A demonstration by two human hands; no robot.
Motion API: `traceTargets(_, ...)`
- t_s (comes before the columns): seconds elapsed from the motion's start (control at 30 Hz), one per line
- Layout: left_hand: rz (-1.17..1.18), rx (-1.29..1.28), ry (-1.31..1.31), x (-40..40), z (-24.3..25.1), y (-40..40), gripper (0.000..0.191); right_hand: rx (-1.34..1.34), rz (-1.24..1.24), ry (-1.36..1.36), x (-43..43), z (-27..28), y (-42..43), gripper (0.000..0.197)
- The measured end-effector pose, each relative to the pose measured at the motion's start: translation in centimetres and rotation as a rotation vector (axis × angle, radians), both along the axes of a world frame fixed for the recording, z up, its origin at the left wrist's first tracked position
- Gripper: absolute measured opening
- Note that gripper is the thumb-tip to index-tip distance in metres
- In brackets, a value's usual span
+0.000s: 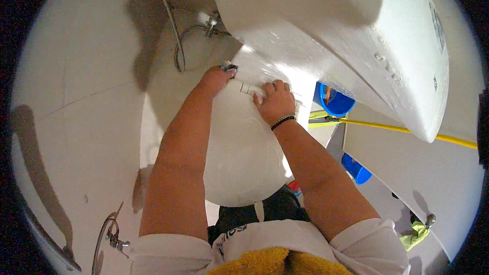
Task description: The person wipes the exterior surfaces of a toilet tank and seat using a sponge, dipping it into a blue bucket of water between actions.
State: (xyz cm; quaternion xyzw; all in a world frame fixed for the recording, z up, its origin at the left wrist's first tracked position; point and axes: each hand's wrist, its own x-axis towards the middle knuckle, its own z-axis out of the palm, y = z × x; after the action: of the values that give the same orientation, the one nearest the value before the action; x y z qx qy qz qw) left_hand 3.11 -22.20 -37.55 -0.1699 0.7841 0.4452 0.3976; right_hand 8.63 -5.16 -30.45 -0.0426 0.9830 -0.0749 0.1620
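Observation:
A closed white toilet lid (244, 152) lies before me, its hinge bar (248, 88) at the far end. My left hand (218, 80) grips a small dark and pale item (229, 68), perhaps a cloth or sponge, beside the left end of the hinge. Over the right part of the hinge rests my right hand (278, 99), fingers curled and a bracelet on the wrist. Something white, foam or cloth, shows by its thumb; whether it holds this is unclear. A wet white washbasin (324, 46) overhangs the area beyond my hands.
Behind the toilet hang a supply hose (175, 42) and a shut-off valve (210, 23). At right are blue buckets (338, 103), a yellow pole (378, 125) and a yellow-green cloth (416, 236). A bidet sprayer fitting (116, 240) and a grab bar (49, 244) are at left.

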Motion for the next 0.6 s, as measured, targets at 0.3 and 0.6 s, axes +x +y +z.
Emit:
traceTargets(0.3,0.026,0.015,-0.040,-0.4,-1.2,-0.2,0.044,0.017,-0.030,-0.014,0.2,-0.3,-0.3,0.033)
traceTargets(0.6,-0.090,0.023,0.087,0.5,-1.2,-0.6,0.044,0.027,-0.023,-0.023,-0.1,0.2,-0.4,0.033)
